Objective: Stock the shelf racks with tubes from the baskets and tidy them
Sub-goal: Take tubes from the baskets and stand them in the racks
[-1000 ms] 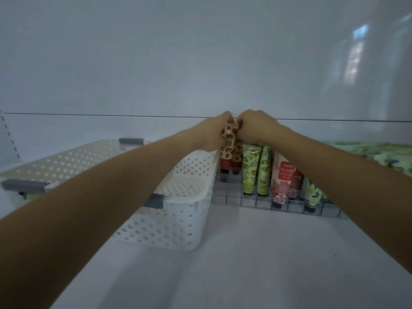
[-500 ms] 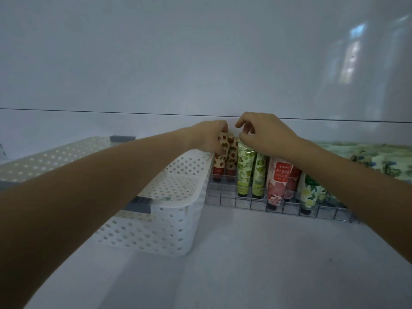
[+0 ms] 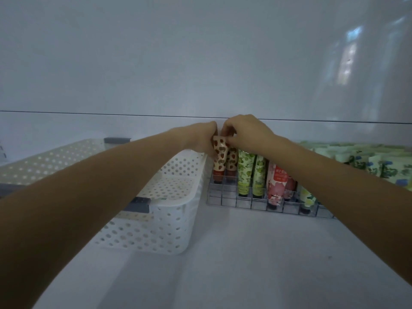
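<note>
The white shelf (image 3: pixel 223 275) carries a white perforated basket (image 3: pixel 169 230) on the left, and just beside it I see a wire rack (image 3: pixel 245 202) holding tubes cap-down. The left hand (image 3: pixel 200 139) and right hand (image 3: pixel 247 132) meet at the rack's left end, and both pinch the top of 1 strawberry-print tube (image 3: pixel 219 155), which stands upright in the leftmost row. To its right stand 2 green leaf-print tubes (image 3: pixel 244 172) and a pink tube (image 3: pixel 275 181).

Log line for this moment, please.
left hand: grips spotted tube | right hand: pinches its top | tube: upright in wire rack | white basket: left of rack
</note>
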